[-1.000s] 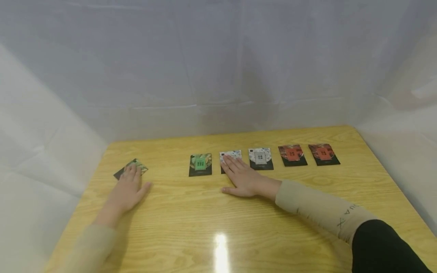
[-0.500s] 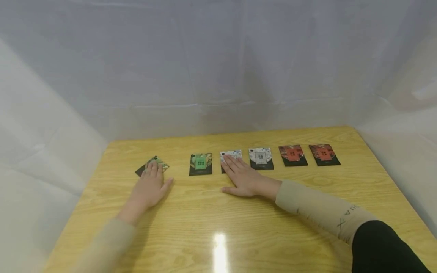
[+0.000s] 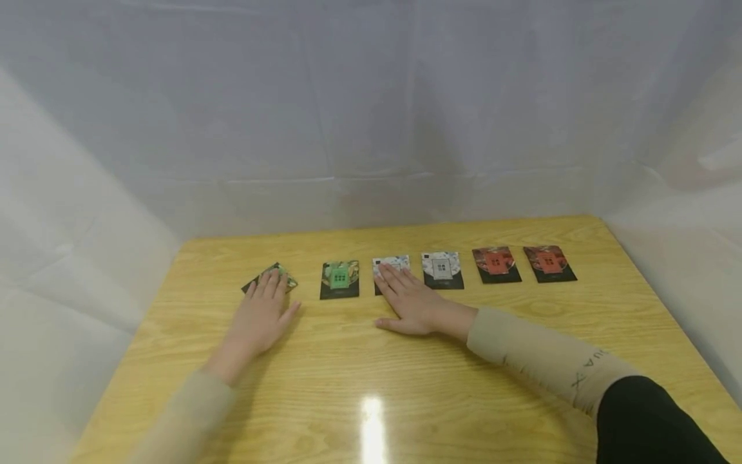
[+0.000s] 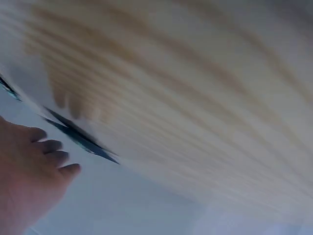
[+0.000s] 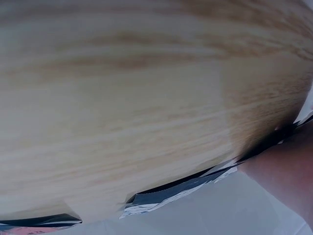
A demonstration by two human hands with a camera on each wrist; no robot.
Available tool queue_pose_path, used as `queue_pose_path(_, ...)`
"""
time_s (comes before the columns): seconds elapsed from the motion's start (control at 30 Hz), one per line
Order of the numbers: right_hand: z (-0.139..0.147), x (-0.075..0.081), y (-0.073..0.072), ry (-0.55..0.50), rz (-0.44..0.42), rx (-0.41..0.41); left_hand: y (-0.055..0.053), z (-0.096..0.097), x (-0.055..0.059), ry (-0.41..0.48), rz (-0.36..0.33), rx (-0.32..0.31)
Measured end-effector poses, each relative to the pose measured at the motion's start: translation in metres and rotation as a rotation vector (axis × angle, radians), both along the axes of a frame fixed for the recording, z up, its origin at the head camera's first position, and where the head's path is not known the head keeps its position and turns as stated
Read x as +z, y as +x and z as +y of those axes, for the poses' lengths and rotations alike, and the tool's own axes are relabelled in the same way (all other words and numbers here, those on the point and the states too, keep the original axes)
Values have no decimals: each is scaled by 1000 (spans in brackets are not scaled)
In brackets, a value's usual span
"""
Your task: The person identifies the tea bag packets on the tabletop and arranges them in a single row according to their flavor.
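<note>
In the head view my left hand (image 3: 261,316) lies with straight, slightly spread fingers over a tilted green-and-black packet (image 3: 292,284) at the left, hiding much of it. The left wrist view has the fingertips close by that thin packet (image 4: 80,138). A second green packet (image 3: 339,281) lies square to its right. Flat on a white-and-black packet (image 3: 397,260) rests my right hand (image 3: 410,307), fingers extended and thumb out to the side. Another white packet (image 3: 442,270) lies just beyond those fingers, also seen edge-on in the right wrist view.
Two red-and-black packets (image 3: 496,264) complete the row on the right, spaced apart. All lie on a wooden table (image 3: 452,393) near its far edge. White sheeting (image 3: 371,116) hangs behind the table and along both sides.
My left hand has slid the tilted green packet rightward along the table, nearer the other green one. My right hand and the remaining packets have stayed in place.
</note>
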State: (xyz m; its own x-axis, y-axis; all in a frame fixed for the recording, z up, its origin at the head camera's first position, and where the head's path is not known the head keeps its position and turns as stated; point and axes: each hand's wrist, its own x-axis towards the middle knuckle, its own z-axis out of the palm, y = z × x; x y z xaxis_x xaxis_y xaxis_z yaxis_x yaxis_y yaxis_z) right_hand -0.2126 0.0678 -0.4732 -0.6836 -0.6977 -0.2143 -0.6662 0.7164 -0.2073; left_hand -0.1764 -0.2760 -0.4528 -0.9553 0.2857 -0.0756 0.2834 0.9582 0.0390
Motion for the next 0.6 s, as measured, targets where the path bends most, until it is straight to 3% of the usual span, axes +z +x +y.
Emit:
queue_pose_path(0.33,2,-6,-3,-21,-24,-3,-5,-54,-7,17,97,-309)
queue_pose_path(0.6,1,0,1,-16,-4,3,-13,-84,-9,-18,167,-430)
